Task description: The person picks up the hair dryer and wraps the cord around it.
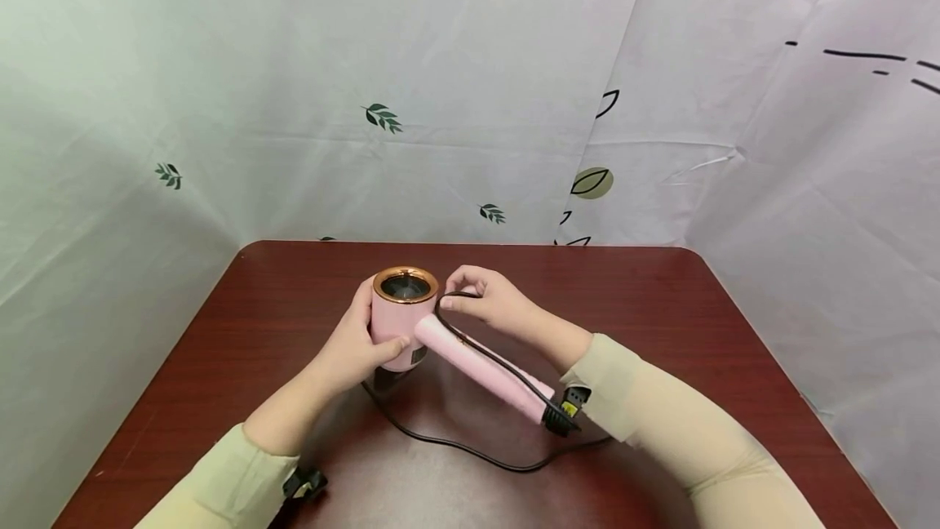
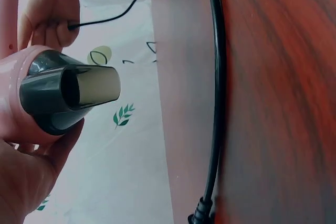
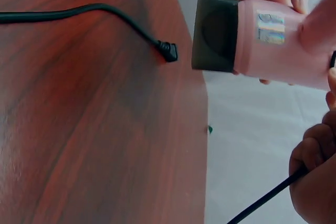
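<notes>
A pink hair dryer (image 1: 399, 335) with a copper-coloured rear ring is held above the table, ring upward. My left hand (image 1: 357, 347) grips its barrel from the left, thumb across the front. The black nozzle (image 2: 71, 90) points down toward the tabletop. The handle (image 1: 485, 367) slants down to the right. My right hand (image 1: 495, 300) pinches the black power cord (image 1: 507, 366), which lies along the handle from its lower end. Fingers hide part of the pinched stretch. Beneath the dryer, the cord's plug (image 3: 168, 51) lies on the table; the dryer hides it in the head view.
The cord's lower stretch (image 1: 470, 451) curves over the dark red wooden table (image 1: 242, 333). A pale cloth with leaf prints (image 1: 470, 104) hangs behind and at both sides of the table. Each wrist carries a small black camera (image 1: 304, 482) by the sleeve cuff.
</notes>
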{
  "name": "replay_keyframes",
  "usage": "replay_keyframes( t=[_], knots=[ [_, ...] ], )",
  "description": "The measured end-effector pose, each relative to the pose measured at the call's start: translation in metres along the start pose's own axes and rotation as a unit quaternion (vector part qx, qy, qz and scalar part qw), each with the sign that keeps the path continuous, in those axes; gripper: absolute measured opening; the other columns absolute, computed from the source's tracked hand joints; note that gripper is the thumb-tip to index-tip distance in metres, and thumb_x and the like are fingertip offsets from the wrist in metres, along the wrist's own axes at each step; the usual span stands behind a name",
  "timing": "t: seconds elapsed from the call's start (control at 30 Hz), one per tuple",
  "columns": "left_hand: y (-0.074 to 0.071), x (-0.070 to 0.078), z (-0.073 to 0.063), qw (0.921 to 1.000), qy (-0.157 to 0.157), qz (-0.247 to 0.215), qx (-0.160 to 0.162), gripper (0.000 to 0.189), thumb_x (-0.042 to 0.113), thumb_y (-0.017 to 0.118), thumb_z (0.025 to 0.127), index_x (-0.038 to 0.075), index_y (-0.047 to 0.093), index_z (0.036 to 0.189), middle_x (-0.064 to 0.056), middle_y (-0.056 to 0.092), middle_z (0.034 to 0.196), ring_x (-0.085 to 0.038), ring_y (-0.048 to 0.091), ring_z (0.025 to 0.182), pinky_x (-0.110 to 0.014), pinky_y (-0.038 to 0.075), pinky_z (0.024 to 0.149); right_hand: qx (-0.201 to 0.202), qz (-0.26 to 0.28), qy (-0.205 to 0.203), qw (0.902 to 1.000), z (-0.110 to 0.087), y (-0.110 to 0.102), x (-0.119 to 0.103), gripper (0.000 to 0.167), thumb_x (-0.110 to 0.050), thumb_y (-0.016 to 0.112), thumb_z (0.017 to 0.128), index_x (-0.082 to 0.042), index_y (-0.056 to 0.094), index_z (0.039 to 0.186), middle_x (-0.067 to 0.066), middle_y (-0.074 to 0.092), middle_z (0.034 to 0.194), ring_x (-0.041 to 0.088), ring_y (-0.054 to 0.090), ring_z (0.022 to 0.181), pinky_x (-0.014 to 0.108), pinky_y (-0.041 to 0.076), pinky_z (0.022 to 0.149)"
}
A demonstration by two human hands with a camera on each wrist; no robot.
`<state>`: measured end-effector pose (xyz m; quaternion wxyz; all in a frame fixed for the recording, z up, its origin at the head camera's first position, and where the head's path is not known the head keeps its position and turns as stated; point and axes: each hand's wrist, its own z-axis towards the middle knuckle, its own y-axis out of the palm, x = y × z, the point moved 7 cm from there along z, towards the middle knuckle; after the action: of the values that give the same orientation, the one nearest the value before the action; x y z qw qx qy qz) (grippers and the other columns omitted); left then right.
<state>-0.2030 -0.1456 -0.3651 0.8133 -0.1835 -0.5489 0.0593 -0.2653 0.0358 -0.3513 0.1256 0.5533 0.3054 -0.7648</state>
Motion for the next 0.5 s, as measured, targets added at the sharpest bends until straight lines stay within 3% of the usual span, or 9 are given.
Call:
replay_keyframes(
  t=[0.13,0.23,0.33,0.47,0.5],
  knots=[
    [0.003,-0.003,0.002,0.9990,-0.016,-0.034,0.026,0.084,0.005,0.075,0.079,0.005,0.026,0.148,-0.016,0.052,0.131,-0.021,0.055,0.108,-0.026,0.046,0.090,0.023,0.026,0.010,0.9993,0.000,0.000,-0.002,0.013,-0.005,0.068,0.093,0.002,0.067,0.104,0.004,0.071,0.095,0.006,0.062,0.083,0.021,0.049,0.072],
    [0.006,-0.005,0.003,0.9969,-0.031,-0.055,0.046,0.082,0.002,0.072,0.081,0.004,0.024,0.148,-0.017,0.050,0.133,-0.020,0.055,0.110,-0.023,0.046,0.090,0.033,0.010,0.002,0.9994,0.002,-0.002,-0.003,0.012,-0.005,0.068,0.093,0.001,0.069,0.103,0.006,0.072,0.096,0.006,0.062,0.080,0.021,0.049,0.069],
    [0.008,-0.007,0.004,0.9937,-0.053,-0.074,0.065,0.083,0.001,0.071,0.083,0.005,0.020,0.149,-0.017,0.046,0.135,-0.024,0.053,0.112,-0.022,0.046,0.090,0.042,0.020,-0.022,0.9987,0.003,-0.004,-0.004,0.014,-0.002,0.067,0.091,0.006,0.069,0.103,0.000,0.071,0.093,0.004,0.062,0.081,0.020,0.049,0.070],
    [0.010,-0.007,0.006,0.9872,-0.075,-0.104,0.095,0.085,0.000,0.071,0.085,0.006,0.016,0.150,-0.016,0.043,0.137,-0.026,0.050,0.116,-0.020,0.044,0.091,0.051,0.095,-0.083,0.9906,0.003,-0.003,-0.008,0.027,0.004,0.061,0.086,0.021,0.060,0.106,-0.014,0.068,0.091,-0.001,0.062,0.085,0.019,0.050,0.073],
    [0.010,-0.007,0.006,0.9855,-0.078,-0.109,0.104,0.085,0.000,0.071,0.085,0.007,0.016,0.150,-0.015,0.043,0.137,-0.025,0.050,0.116,-0.020,0.044,0.091,0.052,0.106,-0.111,0.9868,0.002,-0.003,-0.011,0.029,0.007,0.058,0.084,0.025,0.056,0.106,-0.012,0.069,0.093,0.000,0.063,0.087,0.020,0.051,0.074]
  ],
)
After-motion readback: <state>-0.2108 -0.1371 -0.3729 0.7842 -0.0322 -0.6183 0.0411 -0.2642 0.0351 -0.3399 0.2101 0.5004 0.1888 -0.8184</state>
